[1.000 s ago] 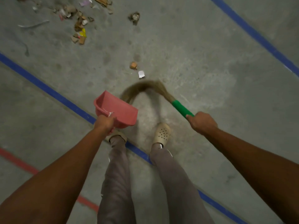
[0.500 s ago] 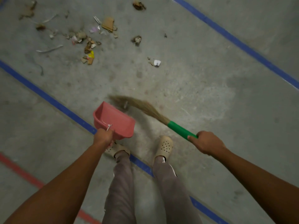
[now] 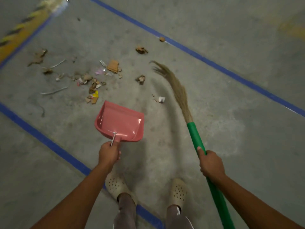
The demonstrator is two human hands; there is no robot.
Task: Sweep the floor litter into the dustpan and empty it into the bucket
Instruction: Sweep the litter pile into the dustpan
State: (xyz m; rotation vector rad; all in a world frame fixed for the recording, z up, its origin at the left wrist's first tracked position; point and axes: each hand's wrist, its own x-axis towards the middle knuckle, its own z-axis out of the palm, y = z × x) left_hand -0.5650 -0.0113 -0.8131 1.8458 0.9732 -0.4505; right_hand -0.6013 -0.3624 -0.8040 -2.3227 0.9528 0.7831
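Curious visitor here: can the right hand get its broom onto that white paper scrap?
Probably yes: the right hand grips the broom, whose bristles pass right beside the white scrap, nothing between.

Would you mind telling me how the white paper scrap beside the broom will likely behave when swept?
The white paper scrap looks small and crumpled, so it is probably very light and may skip rather than slide. The broom's bristles curve at the tips, so they may flex over it.

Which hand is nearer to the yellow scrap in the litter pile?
Left. The left hand, gripping the pink dustpan, is on the near side of the yellow scrap, with the pan between them. The right hand, on the green broom, is well off to the scrap's right.
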